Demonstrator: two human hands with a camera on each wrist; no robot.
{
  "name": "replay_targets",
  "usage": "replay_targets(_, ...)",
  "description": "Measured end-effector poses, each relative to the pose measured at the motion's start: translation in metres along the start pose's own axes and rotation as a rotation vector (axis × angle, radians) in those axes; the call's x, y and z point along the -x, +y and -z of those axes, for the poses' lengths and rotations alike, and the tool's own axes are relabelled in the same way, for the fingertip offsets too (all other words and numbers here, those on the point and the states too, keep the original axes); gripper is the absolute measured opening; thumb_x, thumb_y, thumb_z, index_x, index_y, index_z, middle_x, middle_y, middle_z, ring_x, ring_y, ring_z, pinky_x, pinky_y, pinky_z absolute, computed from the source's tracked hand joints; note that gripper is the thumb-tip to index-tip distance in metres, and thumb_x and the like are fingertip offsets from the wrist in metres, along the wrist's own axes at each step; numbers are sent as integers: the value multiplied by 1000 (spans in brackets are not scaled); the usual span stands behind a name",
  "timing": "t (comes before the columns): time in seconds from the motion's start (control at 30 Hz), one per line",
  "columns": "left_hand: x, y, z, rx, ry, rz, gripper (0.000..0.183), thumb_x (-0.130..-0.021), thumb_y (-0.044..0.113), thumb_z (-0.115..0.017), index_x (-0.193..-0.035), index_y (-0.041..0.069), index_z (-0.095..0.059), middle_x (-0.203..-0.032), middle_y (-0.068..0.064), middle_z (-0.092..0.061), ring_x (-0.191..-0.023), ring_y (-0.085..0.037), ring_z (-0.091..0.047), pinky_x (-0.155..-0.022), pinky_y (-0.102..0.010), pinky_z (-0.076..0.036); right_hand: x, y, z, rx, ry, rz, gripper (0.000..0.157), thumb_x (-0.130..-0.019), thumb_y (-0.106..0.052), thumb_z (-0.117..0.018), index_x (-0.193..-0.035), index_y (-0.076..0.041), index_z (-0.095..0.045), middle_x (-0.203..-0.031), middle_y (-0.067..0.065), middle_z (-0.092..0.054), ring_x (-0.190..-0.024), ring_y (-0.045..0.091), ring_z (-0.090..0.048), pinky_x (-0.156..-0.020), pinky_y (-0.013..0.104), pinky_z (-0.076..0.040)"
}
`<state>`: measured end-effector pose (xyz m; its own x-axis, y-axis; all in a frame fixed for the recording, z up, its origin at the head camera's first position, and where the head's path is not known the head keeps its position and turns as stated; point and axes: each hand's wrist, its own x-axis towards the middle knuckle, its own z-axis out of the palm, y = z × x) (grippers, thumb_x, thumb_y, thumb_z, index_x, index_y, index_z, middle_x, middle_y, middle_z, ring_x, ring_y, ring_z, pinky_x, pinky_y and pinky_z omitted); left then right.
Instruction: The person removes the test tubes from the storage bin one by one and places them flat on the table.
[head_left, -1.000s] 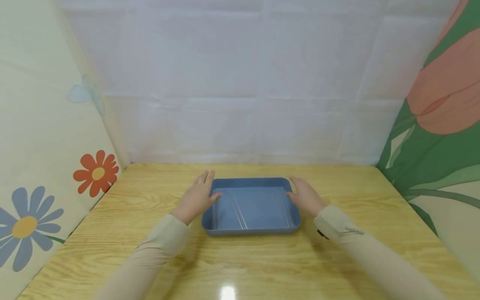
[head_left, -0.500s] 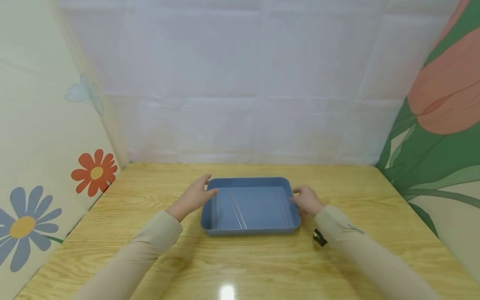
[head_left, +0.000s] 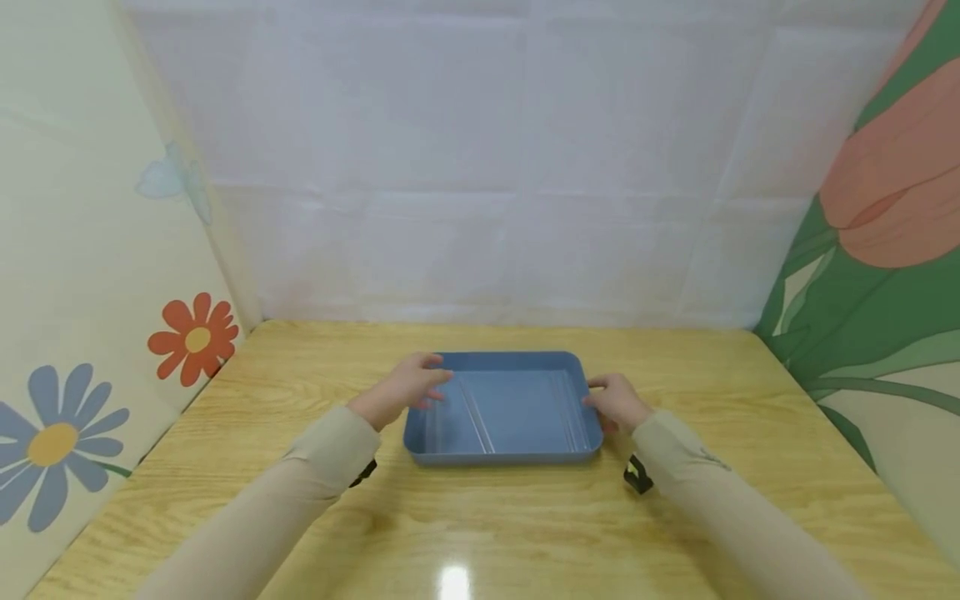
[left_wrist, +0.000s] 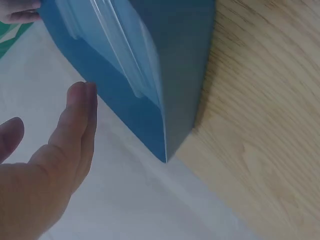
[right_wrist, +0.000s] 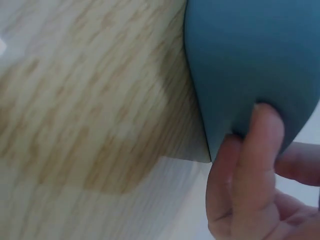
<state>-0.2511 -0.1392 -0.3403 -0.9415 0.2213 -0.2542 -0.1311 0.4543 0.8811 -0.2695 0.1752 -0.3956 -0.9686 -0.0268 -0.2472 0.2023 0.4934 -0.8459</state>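
Observation:
A blue rectangular tray [head_left: 517, 408] with raised walls and thin ridges across its bottom lies on the wooden table. My right hand [head_left: 617, 402] pinches its right wall: fingertips [right_wrist: 265, 117] press the outside, while the thumb goes over the rim. Above the tray's left end hovers my left hand [head_left: 405, 390], fingers loosely extended and holding nothing. In the left wrist view, a gap shows between its thumb and fingers [left_wrist: 75, 120], which are near the tray's rim [left_wrist: 162, 115].
The wooden table [head_left: 480, 533] reaches back to a white cloth wall [head_left: 480, 167]. Flower-patterned panels [head_left: 90, 250] stand along both sides. A dark strap piece [head_left: 637, 475] hangs beneath the right sleeve.
My left hand has come off the tray's left rim and shifted rightward over its interior. My right hand has slid nearer along the right wall and now grips it. The tray has barely moved.

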Motion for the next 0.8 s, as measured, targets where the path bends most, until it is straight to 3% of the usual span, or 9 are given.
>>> replay_targets(0.4, -9, 7, -19, 94, -68, 42, 54, -102, 14, -48, -146, -9, -28, -141, -29, -42, -114, -39, -58, -95, -46, -48, 2, -1, 1, -31, -25, -12, 45, -92, 3, -55, -135, 14, -44, -91, 19, -63, -61, 18, -60, -47, 29, -52)
replay_targets(0.8, -17, 8, -41, 198, -93, 31, 52, -101, 10, -48, -146, -9, -29, -139, -30, -45, -112, -38, -60, -94, -45, -49, 0, 2, 2, -46, -47, -14, 46, -92, 3, -56, -134, 15, -43, -97, 26, -65, -66, 22, -62, -46, 29, -52)
